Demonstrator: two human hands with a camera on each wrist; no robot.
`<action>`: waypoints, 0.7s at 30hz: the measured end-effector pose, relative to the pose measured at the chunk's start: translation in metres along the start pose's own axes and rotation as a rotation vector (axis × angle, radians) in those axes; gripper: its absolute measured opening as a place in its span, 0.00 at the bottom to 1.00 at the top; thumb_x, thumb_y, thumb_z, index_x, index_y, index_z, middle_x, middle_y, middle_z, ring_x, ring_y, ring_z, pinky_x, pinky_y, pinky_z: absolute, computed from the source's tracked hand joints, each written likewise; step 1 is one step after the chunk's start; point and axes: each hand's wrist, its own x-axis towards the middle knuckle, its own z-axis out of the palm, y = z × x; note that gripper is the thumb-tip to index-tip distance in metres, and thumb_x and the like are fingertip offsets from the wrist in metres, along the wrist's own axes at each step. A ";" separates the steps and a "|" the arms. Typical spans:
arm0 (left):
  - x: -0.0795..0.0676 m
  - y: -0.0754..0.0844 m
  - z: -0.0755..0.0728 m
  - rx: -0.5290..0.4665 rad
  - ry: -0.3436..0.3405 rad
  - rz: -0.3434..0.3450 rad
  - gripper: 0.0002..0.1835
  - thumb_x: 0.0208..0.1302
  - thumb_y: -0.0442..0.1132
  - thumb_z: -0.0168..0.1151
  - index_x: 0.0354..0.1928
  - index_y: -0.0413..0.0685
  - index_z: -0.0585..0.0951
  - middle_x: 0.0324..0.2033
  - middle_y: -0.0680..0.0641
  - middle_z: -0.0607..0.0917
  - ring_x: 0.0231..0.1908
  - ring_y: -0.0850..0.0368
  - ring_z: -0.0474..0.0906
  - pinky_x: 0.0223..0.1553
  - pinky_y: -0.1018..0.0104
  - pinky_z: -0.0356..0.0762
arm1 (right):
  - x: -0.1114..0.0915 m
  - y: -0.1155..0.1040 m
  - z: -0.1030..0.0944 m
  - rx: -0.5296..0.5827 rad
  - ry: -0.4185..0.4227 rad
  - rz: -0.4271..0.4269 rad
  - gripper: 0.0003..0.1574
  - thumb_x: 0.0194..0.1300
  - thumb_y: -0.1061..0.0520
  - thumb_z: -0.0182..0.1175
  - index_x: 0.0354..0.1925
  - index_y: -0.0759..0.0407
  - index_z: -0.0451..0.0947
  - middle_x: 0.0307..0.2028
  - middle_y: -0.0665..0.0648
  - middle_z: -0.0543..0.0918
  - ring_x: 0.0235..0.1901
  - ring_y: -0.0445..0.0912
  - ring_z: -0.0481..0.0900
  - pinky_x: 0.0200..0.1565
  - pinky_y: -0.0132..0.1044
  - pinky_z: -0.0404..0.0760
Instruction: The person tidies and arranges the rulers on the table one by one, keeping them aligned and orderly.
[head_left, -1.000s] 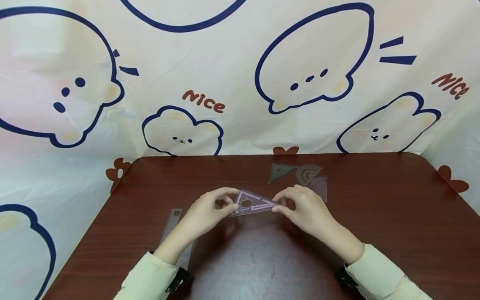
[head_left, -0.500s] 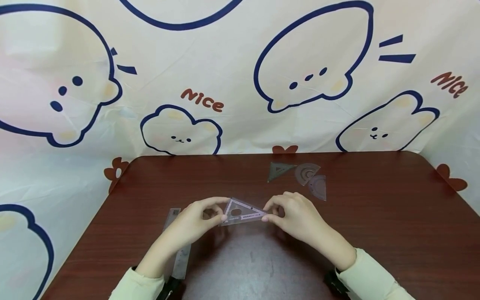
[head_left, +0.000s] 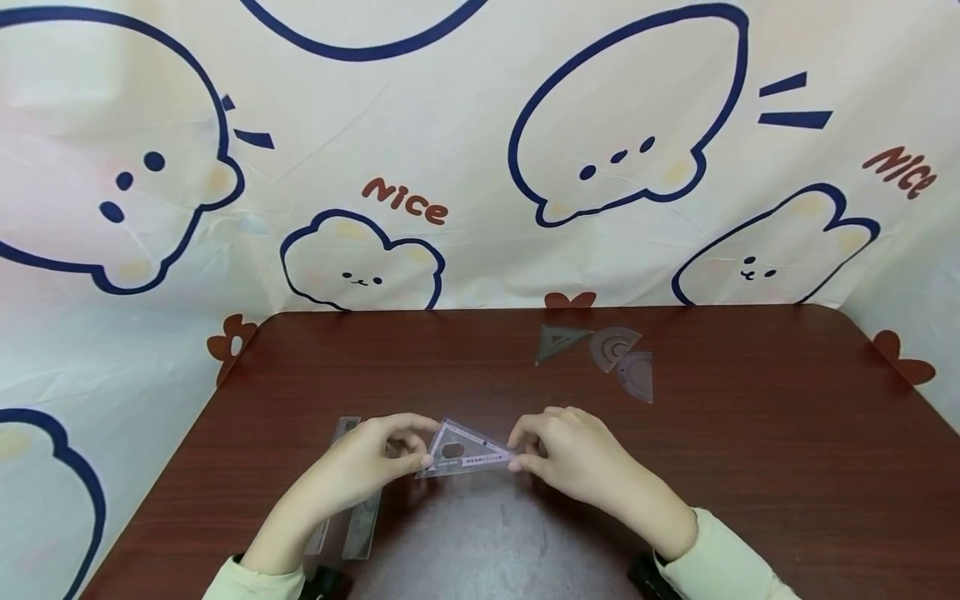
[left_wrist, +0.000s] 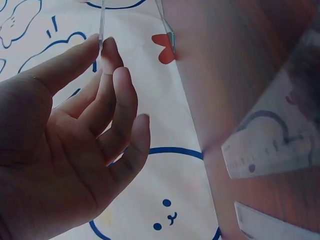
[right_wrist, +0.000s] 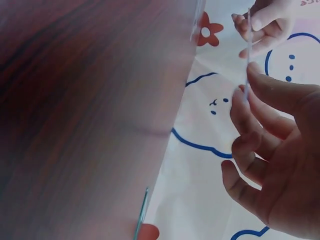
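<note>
Both hands hold a clear, purple-tinted set square [head_left: 480,458] between them, raised over the brown table. My left hand [head_left: 367,458] pinches its left edge between thumb and index finger. At the pointed right corner, my right hand [head_left: 573,450] pinches it the same way. Seen edge-on in the right wrist view, the set square [right_wrist: 248,50] is a thin pale line running between the two hands. Under the left forearm lie two clear rulers, the right-hand ruler [head_left: 363,525] partly covered by the hand and the left-hand ruler [head_left: 318,537] mostly hidden.
Toward the back of the table [head_left: 750,417] lie a green set square [head_left: 558,342], a clear protractor [head_left: 611,346] and a purple-tinted protractor [head_left: 637,375], close together. A white printed cloth [head_left: 480,167] hangs behind the table's far edge.
Both hands have moved left and nearer the body, carrying the set square with them. The purple protractor and the rulers show more now.
</note>
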 end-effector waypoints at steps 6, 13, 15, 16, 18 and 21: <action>-0.005 -0.006 0.001 0.046 -0.028 -0.041 0.15 0.64 0.44 0.69 0.51 0.51 0.83 0.30 0.59 0.83 0.33 0.60 0.77 0.36 0.60 0.73 | -0.001 -0.004 0.003 0.061 -0.162 -0.017 0.08 0.60 0.51 0.72 0.36 0.48 0.83 0.23 0.35 0.77 0.25 0.31 0.72 0.32 0.33 0.74; -0.014 -0.011 0.008 0.156 -0.048 -0.085 0.09 0.61 0.47 0.71 0.42 0.59 0.84 0.27 0.64 0.81 0.30 0.63 0.76 0.35 0.59 0.71 | -0.003 -0.011 0.010 0.098 -0.283 -0.034 0.05 0.61 0.56 0.71 0.36 0.50 0.84 0.23 0.35 0.79 0.23 0.29 0.73 0.31 0.32 0.74; -0.016 -0.012 0.009 0.185 -0.057 -0.089 0.08 0.60 0.47 0.71 0.39 0.61 0.84 0.26 0.65 0.81 0.30 0.63 0.76 0.35 0.57 0.70 | -0.003 -0.014 0.011 0.076 -0.297 -0.044 0.06 0.59 0.57 0.72 0.36 0.50 0.84 0.22 0.35 0.78 0.22 0.28 0.72 0.30 0.31 0.73; -0.018 -0.012 0.009 0.199 -0.061 -0.089 0.07 0.59 0.47 0.72 0.38 0.61 0.83 0.26 0.66 0.81 0.29 0.64 0.76 0.36 0.57 0.70 | -0.003 -0.016 0.013 0.060 -0.305 -0.051 0.06 0.59 0.56 0.72 0.36 0.49 0.84 0.21 0.34 0.77 0.22 0.28 0.72 0.30 0.30 0.73; -0.020 -0.013 0.009 0.216 -0.073 -0.087 0.07 0.59 0.47 0.72 0.37 0.61 0.83 0.26 0.66 0.81 0.29 0.65 0.76 0.36 0.56 0.71 | -0.002 -0.019 0.015 0.028 -0.321 -0.067 0.08 0.57 0.56 0.73 0.35 0.49 0.84 0.20 0.35 0.76 0.22 0.28 0.72 0.30 0.30 0.74; -0.022 -0.016 0.010 0.227 -0.088 -0.078 0.07 0.58 0.46 0.72 0.36 0.61 0.83 0.25 0.66 0.81 0.27 0.65 0.75 0.35 0.56 0.70 | -0.001 -0.023 0.018 -0.022 -0.344 -0.093 0.10 0.55 0.56 0.75 0.35 0.48 0.83 0.20 0.35 0.76 0.23 0.28 0.73 0.31 0.30 0.75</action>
